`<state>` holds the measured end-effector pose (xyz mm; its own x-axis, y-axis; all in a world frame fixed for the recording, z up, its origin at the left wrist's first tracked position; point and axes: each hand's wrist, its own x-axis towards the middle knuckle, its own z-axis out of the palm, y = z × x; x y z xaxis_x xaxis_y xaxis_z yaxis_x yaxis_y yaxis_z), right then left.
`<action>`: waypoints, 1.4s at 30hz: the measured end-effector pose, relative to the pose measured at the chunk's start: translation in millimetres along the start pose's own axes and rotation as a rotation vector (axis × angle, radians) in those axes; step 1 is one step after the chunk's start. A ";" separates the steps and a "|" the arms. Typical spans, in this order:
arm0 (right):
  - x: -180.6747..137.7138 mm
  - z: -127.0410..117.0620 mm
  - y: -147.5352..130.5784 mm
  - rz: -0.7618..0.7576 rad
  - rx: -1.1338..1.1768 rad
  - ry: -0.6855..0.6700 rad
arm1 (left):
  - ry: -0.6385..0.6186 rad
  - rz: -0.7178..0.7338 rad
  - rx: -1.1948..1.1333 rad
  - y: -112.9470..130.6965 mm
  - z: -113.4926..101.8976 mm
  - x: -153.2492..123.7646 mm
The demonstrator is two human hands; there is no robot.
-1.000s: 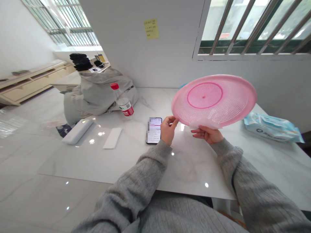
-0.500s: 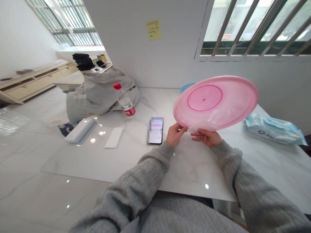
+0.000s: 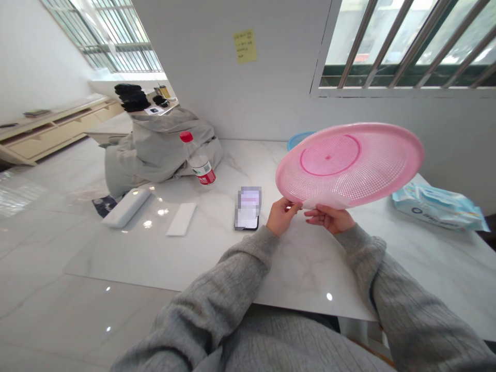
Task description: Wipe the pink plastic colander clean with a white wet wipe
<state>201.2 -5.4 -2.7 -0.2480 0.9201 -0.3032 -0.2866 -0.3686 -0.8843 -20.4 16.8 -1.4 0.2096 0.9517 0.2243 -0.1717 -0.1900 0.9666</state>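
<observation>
A round pink plastic mesh basket [image 3: 382, 165] is held up at a tilt above the table, its near rim toward me. My left hand [image 3: 280, 217] is closed, thumb and fingers pinching the near left part of the rim. My right hand [image 3: 334, 220] presses a white wipe [image 3: 327, 200] against the near rim, thumb on top and fingers below. The wipe lies over the rim between both hands; how far it reaches underneath is hidden. Behind the basket, a blue round rim [image 3: 298, 139] shows in part.
A phone [image 3: 248, 208] lies left of my hands, with a red-capped bottle [image 3: 198, 160] beyond it. Farther left are a flat white piece [image 3: 182, 219], a white case [image 3: 127, 207] and grey cloth [image 3: 155, 150]. At right sits a blue wipes pack [image 3: 437, 205]. The wall bounds the table's back.
The pink basket has turned slightly and its far side has shifted right. Both hands stay at nearly the same place, still gripping at the near rim.
</observation>
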 end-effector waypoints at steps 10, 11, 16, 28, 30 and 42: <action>-2.6 8.2 -3.0 0.013 0.001 -0.037 | -0.071 -0.083 -0.124 0.0 9.6 -2.3; -2.6 9.2 -2.7 0.013 0.001 -0.037 | -0.078 -0.090 -0.129 0.4 10.6 -3.0; -2.7 13.5 -0.4 -0.026 0.053 -0.015 | -0.171 -0.066 -0.214 5.6 14.9 -8.5; -3.5 9.5 2.4 -0.015 0.171 -0.316 | -0.392 0.028 0.072 1.0 4.0 -7.4; -5.5 11.4 1.9 0.006 0.175 -0.354 | -0.347 0.115 0.242 1.3 2.4 -8.9; -8.3 14.2 -7.6 -0.044 0.202 -0.341 | -0.196 0.162 0.372 18.5 8.1 -14.5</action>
<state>192.3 -12.1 11.6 -0.5147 0.8514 -0.1007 -0.4719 -0.3794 -0.7959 -18.8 -2.5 14.2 0.3931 0.8456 0.3613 0.1326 -0.4410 0.8877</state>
